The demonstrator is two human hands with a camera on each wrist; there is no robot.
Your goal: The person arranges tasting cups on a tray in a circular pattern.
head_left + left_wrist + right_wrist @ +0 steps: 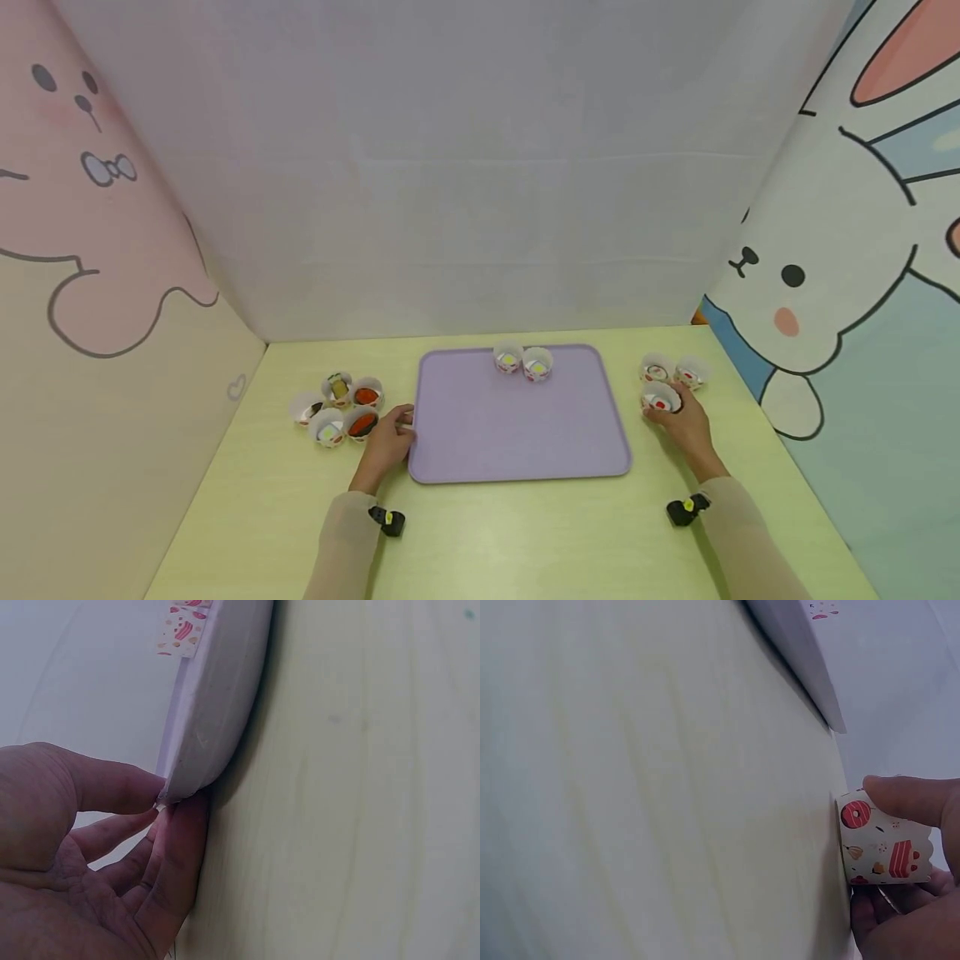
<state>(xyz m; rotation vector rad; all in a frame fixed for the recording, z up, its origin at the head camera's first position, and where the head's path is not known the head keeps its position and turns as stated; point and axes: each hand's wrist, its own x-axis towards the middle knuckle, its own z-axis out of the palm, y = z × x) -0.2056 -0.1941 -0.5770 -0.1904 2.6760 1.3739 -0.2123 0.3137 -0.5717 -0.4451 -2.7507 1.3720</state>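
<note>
My left hand [390, 442] pinches the left rim of a lavender tray [517, 433]; in the left wrist view the thumb lies on the rim with fingers below it. On the right, my right hand [687, 421] grips a small scalloped paper baking cup [885, 840] printed with donuts and cake slices. Something red and white shows inside that cup in the head view. Just beyond it stand two similar cups, one with a pale round item [656, 369] and one with a white and red item [690, 373].
Two paper cups [537, 365] with white and yellow contents stand at the tray's back edge. Several more cups [327, 427] cluster left of the tray, some holding orange-red items. A white wall [480, 208] rises behind the pale yellow table [480, 542].
</note>
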